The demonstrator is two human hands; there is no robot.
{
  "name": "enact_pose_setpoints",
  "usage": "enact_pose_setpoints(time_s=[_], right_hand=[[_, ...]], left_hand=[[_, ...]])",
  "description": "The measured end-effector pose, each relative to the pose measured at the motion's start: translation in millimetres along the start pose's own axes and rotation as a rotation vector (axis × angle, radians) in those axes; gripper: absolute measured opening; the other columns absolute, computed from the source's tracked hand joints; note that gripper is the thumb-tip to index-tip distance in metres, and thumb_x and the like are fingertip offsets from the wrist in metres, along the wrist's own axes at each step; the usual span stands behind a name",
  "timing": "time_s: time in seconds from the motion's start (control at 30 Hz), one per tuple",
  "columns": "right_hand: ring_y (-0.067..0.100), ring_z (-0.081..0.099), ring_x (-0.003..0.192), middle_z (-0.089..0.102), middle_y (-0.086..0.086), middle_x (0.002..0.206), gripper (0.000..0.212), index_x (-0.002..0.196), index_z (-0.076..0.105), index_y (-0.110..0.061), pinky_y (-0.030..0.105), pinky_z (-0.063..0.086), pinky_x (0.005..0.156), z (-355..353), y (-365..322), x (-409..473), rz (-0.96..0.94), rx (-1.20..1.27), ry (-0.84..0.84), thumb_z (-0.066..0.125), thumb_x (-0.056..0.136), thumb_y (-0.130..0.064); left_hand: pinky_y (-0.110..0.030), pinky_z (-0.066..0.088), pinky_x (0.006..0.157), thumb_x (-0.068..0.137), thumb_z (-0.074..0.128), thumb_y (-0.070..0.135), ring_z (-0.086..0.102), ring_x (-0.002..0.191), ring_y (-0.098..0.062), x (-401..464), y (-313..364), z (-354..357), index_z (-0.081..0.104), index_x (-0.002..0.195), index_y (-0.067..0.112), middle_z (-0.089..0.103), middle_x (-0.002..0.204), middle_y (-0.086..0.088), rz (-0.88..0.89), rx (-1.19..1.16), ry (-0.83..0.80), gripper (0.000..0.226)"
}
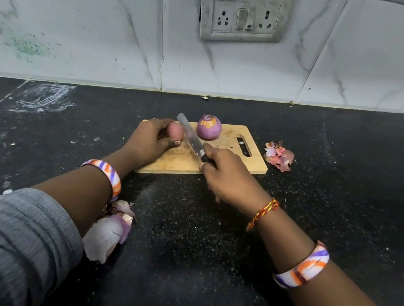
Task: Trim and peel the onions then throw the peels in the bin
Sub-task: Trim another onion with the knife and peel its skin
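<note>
Wooden cutting board carries two onions: one unpeeled, gripped by the left hand to steady it for trimming, one peeled set aside behind; right hand clasps one knife, blade against the held onion; two peel heaps await binning.

On the cutting board a peeled onion is set behind the knife, with peels laid to its right.
</note>
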State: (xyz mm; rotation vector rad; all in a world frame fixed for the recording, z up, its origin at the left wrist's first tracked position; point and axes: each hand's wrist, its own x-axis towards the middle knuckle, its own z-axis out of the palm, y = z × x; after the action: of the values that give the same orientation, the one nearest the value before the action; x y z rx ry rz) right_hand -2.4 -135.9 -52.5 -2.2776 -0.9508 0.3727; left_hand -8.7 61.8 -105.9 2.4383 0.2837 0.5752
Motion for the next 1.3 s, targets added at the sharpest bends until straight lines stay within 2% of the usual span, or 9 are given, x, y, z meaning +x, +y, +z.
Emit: enact_pose_setpoints(time_s=[0.13, 0.23, 0.37, 0.57, 0.7, 0.83, 0.93, 1.13, 1.3], right_hand=[[0.027, 0.057, 0.054, 0.051, 0.004, 0.071, 0.023, 0.113, 0.05, 0.0, 0.035, 0.051, 0.05, 2.0, -2.7, -0.5, -0.016, -0.026, 0.019, 0.039, 0.096, -0.01], [0.018, 0.049, 0.058, 0.053, 0.006, 0.081, 0.025, 0.117, 0.049, -0.003, 0.019, 0.041, 0.045, 3.1, -2.7, 0.5, -0.037, -0.093, 0.009, 0.038, 0.096, -0.011], [0.021, 0.048, 0.071, 0.061, 0.019, 0.101, 0.031, 0.125, 0.046, -0.005, 0.031, 0.044, 0.062, 3.2, -9.9, 2.2, -0.054, -0.181, -0.011, 0.036, 0.096, -0.01], [0.024, 0.047, 0.07, 0.059, 0.02, 0.105, 0.027, 0.118, 0.047, -0.003, 0.03, 0.036, 0.062, 1.6, -19.7, 13.4, -0.038, -0.249, -0.036, 0.036, 0.094, -0.008], [0.032, 0.056, 0.096, 0.056, 0.019, 0.11, 0.038, 0.132, 0.038, -0.006, 0.031, 0.036, 0.067, 2.0, -19.1, 4.2, -0.03, -0.339, -0.058, 0.038, 0.093, -0.007], [0.033, 0.056, 0.105, 0.053, 0.018, 0.117, 0.052, 0.142, 0.026, -0.006, 0.032, 0.037, 0.07, 14.6, -20.8, 12.7, 0.016, -0.431, -0.082, 0.04, 0.092, -0.003], [0.031, 0.059, 0.097, 0.055, 0.016, 0.111, 0.049, 0.141, 0.029, -0.008, 0.031, 0.041, 0.07, 16.1, -14.6, 16.0, 0.051, -0.333, -0.098, 0.038, 0.093, -0.005], [0.016, 0.051, 0.056, 0.058, 0.007, 0.084, 0.054, 0.148, 0.018, -0.012, 0.036, 0.052, 0.063, 3.0, 0.3, -4.6, 0.041, -0.175, 0.038, 0.035, 0.096, -0.007], [0.01, 0.042, 0.047, 0.056, 0.008, 0.075, 0.055, 0.149, 0.015, -0.016, 0.035, 0.05, 0.062, 8.1, -4.6, -3.5, -0.034, -0.13, 0.053, 0.033, 0.097, -0.008]], left_hand=[[-0.025, 0.04, 0.085, 0.082, 0.065, 0.014, 0.058, 0.102, -0.025, 1.1, -0.6, 0.7, 0.054, 0.124, 0.007, 0.063, 0.113, -0.014, 0.017, 0.033, -0.004, 0.044], [-0.028, 0.041, 0.086, 0.082, 0.064, 0.012, 0.058, 0.101, -0.026, 2.1, -0.8, 0.8, 0.054, 0.123, 0.007, 0.063, 0.113, -0.015, 0.035, 0.066, -0.012, 0.042], [-0.03, 0.042, 0.086, 0.083, 0.061, 0.009, 0.058, 0.101, -0.029, 4.1, 1.0, 0.7, 0.054, 0.121, 0.005, 0.063, 0.112, -0.017, 0.043, 0.084, -0.02, 0.039], [-0.026, 0.036, 0.077, 0.083, 0.06, 0.008, 0.057, 0.095, -0.032, 5.1, -1.7, 2.8, 0.056, 0.116, 0.003, 0.064, 0.106, -0.02, 0.082, 0.14, 0.001, 0.034], [-0.027, 0.036, 0.073, 0.081, 0.06, 0.004, 0.056, 0.087, -0.032, 5.4, -3.3, 5.4, 0.057, 0.107, 0.002, 0.064, 0.097, -0.021, 0.119, 0.128, -0.008, 0.026], [-0.026, 0.031, 0.069, 0.08, 0.061, 0.005, 0.051, 0.079, -0.027, 7.2, -5.2, 5.1, 0.056, 0.102, 0.001, 0.062, 0.091, -0.02, 0.143, 0.15, -0.008, 0.023], [-0.025, 0.033, 0.072, 0.08, 0.06, 0.003, 0.056, 0.088, -0.034, 6.6, -6.3, 7.0, 0.056, 0.108, 0.0, 0.063, 0.096, -0.022, 0.156, 0.14, 0.009, 0.028], [-0.039, 0.047, 0.077, 0.081, 0.062, 0.008, 0.059, 0.086, -0.034, 11.2, -13.6, 9.8, 0.057, 0.105, 0.001, 0.065, 0.094, -0.02, 0.165, 0.109, 0.016, 0.025], [-0.039, 0.048, 0.077, 0.08, 0.061, 0.006, 0.058, 0.085, -0.032, 10.7, -14.9, 10.2, 0.057, 0.106, 0.003, 0.065, 0.094, -0.019, 0.166, 0.096, 0.011, 0.026]])
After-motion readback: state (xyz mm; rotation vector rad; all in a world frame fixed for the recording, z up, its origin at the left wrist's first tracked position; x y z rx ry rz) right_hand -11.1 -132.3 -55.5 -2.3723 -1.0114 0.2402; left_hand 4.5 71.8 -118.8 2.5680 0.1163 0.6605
